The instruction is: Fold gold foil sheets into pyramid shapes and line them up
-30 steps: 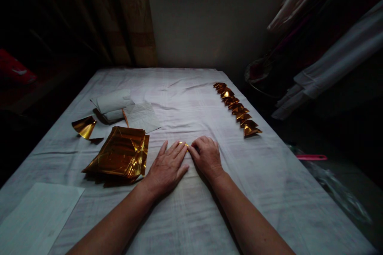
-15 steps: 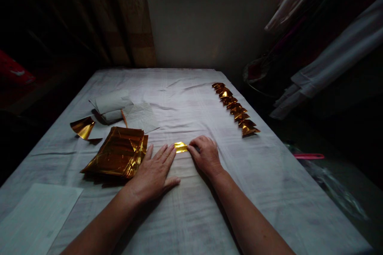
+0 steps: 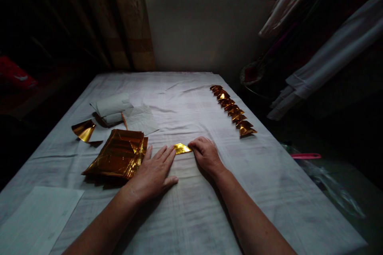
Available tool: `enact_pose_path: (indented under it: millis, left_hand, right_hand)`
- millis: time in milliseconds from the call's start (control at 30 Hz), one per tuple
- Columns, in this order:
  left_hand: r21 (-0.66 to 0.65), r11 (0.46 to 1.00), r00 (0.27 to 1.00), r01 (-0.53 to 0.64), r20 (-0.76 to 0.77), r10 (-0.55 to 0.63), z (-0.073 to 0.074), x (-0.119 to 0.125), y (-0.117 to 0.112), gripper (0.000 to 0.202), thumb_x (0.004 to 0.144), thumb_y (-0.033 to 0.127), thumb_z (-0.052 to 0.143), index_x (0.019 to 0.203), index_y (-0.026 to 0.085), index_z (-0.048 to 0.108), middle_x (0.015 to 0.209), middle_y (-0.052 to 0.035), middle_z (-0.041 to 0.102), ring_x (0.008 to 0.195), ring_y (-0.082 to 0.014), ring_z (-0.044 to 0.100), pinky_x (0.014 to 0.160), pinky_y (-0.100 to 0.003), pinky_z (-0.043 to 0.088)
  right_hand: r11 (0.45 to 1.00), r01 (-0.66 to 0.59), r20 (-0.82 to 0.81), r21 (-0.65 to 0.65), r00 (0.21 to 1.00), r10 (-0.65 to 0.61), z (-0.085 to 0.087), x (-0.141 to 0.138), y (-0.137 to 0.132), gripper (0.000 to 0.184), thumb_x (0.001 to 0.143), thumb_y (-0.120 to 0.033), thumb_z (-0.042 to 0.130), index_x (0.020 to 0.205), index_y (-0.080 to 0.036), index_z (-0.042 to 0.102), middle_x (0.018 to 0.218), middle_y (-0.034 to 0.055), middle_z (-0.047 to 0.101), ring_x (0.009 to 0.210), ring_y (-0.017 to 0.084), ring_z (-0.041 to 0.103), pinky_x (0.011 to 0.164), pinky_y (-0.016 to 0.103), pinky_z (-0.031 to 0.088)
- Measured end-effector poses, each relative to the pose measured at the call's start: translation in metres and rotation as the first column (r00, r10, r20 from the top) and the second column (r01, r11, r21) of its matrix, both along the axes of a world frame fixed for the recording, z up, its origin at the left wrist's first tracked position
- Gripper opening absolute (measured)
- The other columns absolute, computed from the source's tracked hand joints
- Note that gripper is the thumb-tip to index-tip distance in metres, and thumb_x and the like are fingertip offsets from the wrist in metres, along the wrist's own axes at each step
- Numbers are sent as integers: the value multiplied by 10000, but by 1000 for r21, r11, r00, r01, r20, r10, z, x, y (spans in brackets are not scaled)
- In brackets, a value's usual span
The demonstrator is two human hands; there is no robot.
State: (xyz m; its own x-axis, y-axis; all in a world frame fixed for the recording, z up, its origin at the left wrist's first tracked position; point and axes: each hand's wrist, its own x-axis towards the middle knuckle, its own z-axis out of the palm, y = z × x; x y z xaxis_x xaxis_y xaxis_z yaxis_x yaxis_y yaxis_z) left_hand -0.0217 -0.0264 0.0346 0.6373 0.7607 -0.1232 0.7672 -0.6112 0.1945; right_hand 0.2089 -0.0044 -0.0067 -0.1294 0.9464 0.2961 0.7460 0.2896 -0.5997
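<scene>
Since the first look a second ago, the left hand [image 3: 154,173] has slid back toward its own side, so the small gold strip [image 3: 182,149] that was mostly hidden under its fingers now shows. The strip's far edge now slants down to a point on the right, which it did not do half a second ago.

The strip lies on the cloth-covered surface [image 3: 191,211], between the two hands. The left hand is flat, its fingers a little spread and its thumb stuck out. Its fingertips touch the strip's left end. The right hand [image 3: 206,155] has its fingers curled, and its grip is pinching the pointed right end with thumb and finger.

Just beside the left hand sits a pile of gold sheets [image 3: 119,153]. Behind that pile are a curly gold scrap [image 3: 84,130] and some gray paper [image 3: 112,103]. A row of folded gold shapes [image 3: 238,118] runs along the right side, well apart from the right hand.
</scene>
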Motion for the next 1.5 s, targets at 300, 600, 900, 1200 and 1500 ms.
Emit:
enact_pose_path:
  millis: [300, 600, 900, 1200, 1500]
  left_hand:
    - [205, 965, 952, -161, 290, 97, -11, 9, 8, 250, 954, 230, 493, 1159, 239, 637, 1233, -60, 689, 1149, -251, 618, 1131, -589, 289]
    - [330, 914, 888, -235, 456, 63, -33, 8, 17, 326, 920, 222, 556, 1242, 175, 558, 1111, -88, 710, 1002, -244, 646, 912, -412, 500]
    - [389, 898, 907, -205, 421, 24, -19, 6, 16, 146, 939, 251, 542, 850, 221, 653, 836, -33, 691, 817, -212, 614, 763, -351, 466]
    - [347, 905, 900, -247, 427, 82, -21, 0, 21, 161, 920, 198, 532, 933, 220, 691, 956, -60, 677, 878, -217, 612, 765, -333, 510]
    - [161, 969, 905, -188, 412, 108, -12, 7, 11, 271, 872, 377, 649, 1066, 190, 682, 1097, -91, 674, 1043, -263, 600, 918, -418, 513]
  right_hand:
    - [1000, -7, 47, 24, 999, 6, 8, -3, -5, 107, 838, -278, 702, 938, -243, 713, 922, 30, 690, 914, 205, 616, 817, 342, 418]
    - [998, -35, 48, 44, 998, 33, 12, -9, -7, 107, 785, -189, 727, 866, -238, 676, 953, 25, 676, 946, 209, 596, 837, 351, 409]
    - [990, -117, 41, 77, 993, 114, 13, -9, -9, 109, 789, -116, 620, 807, -222, 598, 880, 26, 669, 898, 199, 577, 818, 326, 383]
    - [968, -218, 199, 121, 961, 191, 21, -22, -15, 83, 852, -187, 611, 783, -223, 640, 778, 27, 669, 778, 186, 562, 755, 322, 358]
    - [959, -262, 206, 109, 950, 236, 18, -30, -18, 54, 867, -228, 630, 824, -216, 661, 810, 27, 690, 782, 179, 585, 755, 313, 374]
